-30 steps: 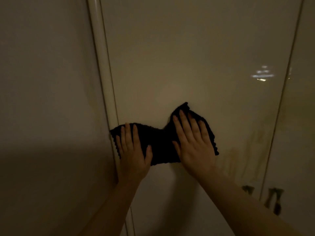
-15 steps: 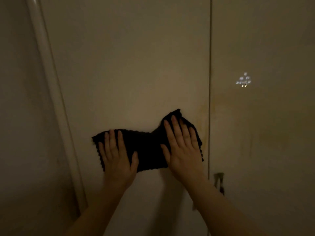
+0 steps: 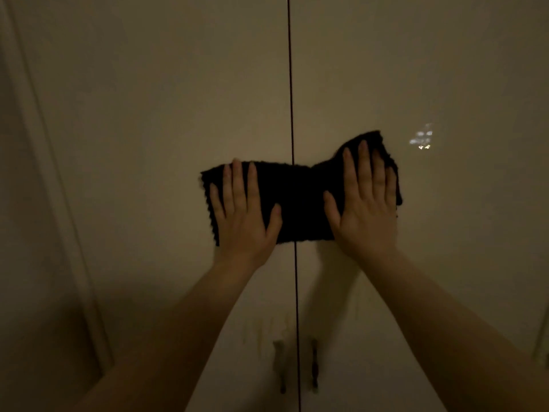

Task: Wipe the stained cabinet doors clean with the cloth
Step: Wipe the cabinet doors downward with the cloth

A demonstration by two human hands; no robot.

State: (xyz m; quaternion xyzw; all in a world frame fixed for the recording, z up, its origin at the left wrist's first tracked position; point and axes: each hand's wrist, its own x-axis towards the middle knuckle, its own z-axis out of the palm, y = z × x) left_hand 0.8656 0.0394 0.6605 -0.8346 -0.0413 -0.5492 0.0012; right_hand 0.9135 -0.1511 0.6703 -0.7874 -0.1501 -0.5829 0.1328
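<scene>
I have both hands flat and open, the left hand [image 3: 242, 215] and right hand [image 3: 364, 209] pressing the cloth [image 3: 300, 203] against the doors [image 3: 148, 129] where it bridges the seam [image 3: 292, 84]. The glossy, smooth panels look clean up here, but faint drip streaks [image 3: 267, 328] show low down above the two slim handles [image 3: 280, 367], so I judge the wiping only partly done. The cloth is dark, ribbed, scallop-edged and bunched under my right fingers.

Dim, warm-toned (one small glare [image 3: 421, 140])
</scene>
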